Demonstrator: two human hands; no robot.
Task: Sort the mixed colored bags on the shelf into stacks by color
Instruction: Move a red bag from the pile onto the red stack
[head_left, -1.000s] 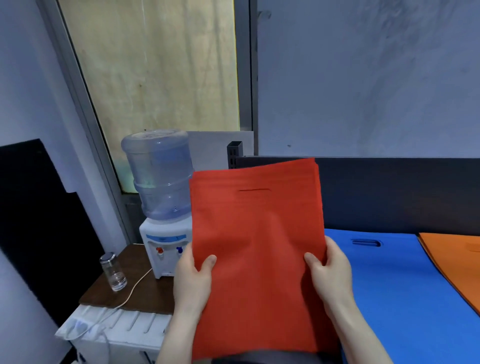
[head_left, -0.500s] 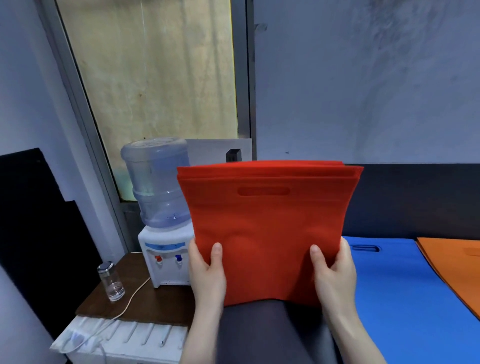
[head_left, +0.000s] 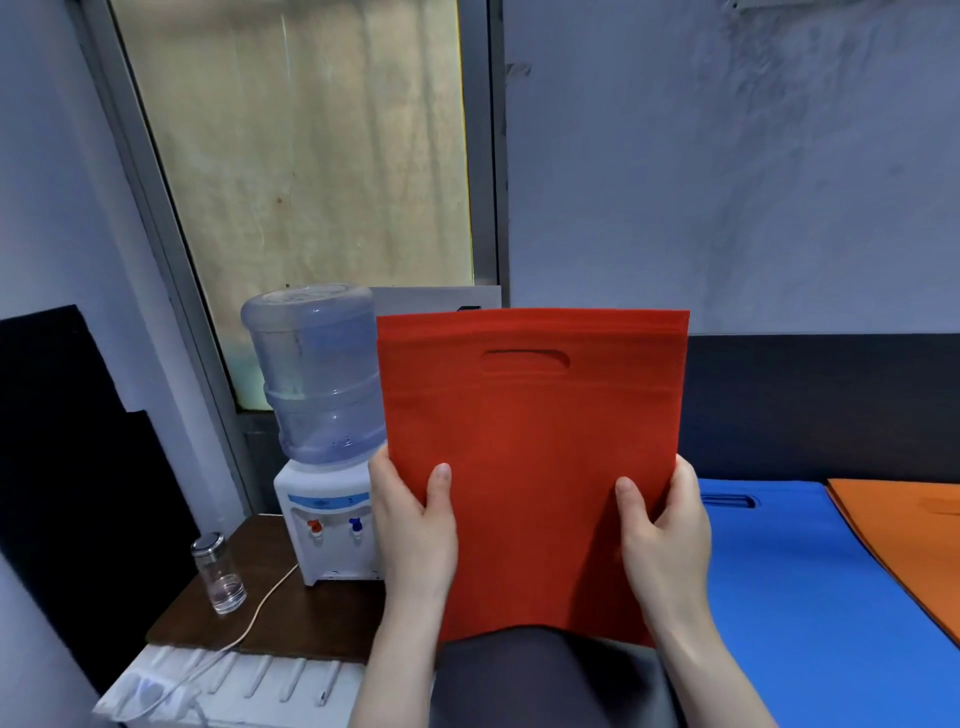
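A bundle of red bags stands upright in front of me, handle slot at the top, its lower edge resting on a dark grey surface. My left hand grips the bundle's left edge, thumb on the front. On the right edge my right hand holds it the same way. A blue bag lies flat on the shelf to the right. Beyond it, at the far right, lies a stack of orange bags.
A water dispenser with a large bottle stands on a brown side table at the left, beside a glass jar and a cable. A dark back panel runs behind the shelf. A white rack sits below the table.
The red bundle went from tilted, to lowered and splayed wide, to upright and squared with its edges aligned. Both hands stayed on its sides.
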